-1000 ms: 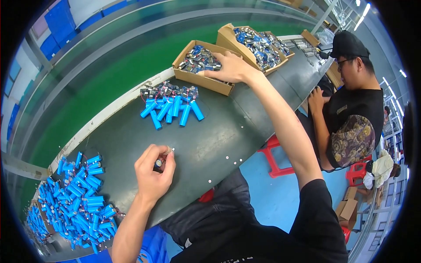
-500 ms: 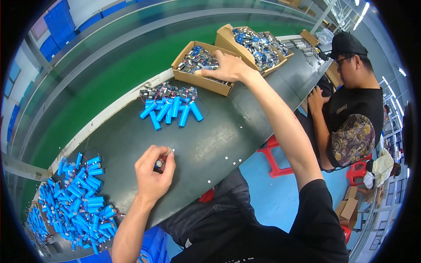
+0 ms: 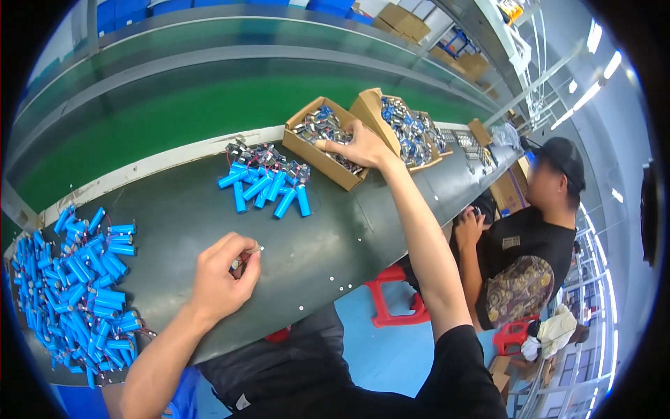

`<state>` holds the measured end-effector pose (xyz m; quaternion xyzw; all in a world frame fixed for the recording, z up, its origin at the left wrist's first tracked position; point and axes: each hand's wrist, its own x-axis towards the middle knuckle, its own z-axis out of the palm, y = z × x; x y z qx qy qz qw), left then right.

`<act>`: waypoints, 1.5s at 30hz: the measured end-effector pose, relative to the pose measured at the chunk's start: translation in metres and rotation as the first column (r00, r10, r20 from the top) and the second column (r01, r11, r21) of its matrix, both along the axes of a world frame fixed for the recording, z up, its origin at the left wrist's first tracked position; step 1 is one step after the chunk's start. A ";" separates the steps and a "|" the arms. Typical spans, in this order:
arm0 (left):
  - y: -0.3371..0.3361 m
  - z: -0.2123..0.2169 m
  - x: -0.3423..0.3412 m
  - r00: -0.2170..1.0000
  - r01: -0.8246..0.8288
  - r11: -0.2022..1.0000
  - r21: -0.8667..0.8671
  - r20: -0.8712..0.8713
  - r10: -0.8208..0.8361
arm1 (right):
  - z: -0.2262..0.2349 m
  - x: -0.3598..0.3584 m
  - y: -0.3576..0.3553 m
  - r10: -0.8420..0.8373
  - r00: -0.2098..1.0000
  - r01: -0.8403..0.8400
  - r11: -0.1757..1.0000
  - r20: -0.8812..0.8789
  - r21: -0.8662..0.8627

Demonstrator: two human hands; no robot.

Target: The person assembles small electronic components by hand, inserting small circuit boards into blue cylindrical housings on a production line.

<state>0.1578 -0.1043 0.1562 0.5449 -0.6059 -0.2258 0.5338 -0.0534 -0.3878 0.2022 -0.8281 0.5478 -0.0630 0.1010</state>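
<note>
The person is leaning over a dark green worktable (image 3: 209, 216), both bare arms coming in from the near edge. The left hand (image 3: 222, 279) is resting on the table near its front edge with the fingers curled in, thumb and fingertips pinching a small metal part (image 3: 246, 260) — too small to tell exactly what kind. The right hand (image 3: 357, 145) is reaching far across to an open cardboard box (image 3: 315, 152) of small wired parts, its fingers bent down into the contents; whether it is gripping anything there cannot be told.

Just left of that box, a small cluster of blue cylindrical cells (image 3: 269, 187) is lying on the table with a tangle of wired parts at its far side. A much larger heap of blue cells (image 3: 73, 279) is spreading over the table's left end, well apart from the left hand. A second cardboard box (image 3: 405, 129), also full of wired parts, is sitting just right of the first.

To the right, another person in a dark cap and black shirt (image 3: 530, 244) is sitting at the same table beside a red stool (image 3: 391, 300) — hands down at the table's edge.
</note>
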 end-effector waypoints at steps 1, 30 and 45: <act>0.000 0.001 0.001 1.000 0.023 0.999 0.024 -0.008 -0.023 | -0.001 -0.002 -0.002 0.007 1.000 -0.007 1.000 -0.008 -0.008; -0.001 -0.002 -0.002 1.000 0.005 1.000 -0.014 0.004 -0.005 | 0.001 0.000 0.016 0.091 0.988 -0.086 0.995 0.125 -0.041; -0.002 -0.003 0.000 1.000 0.016 1.000 -0.013 0.005 -0.016 | 0.001 0.000 0.010 0.060 0.997 -0.058 0.998 0.051 -0.036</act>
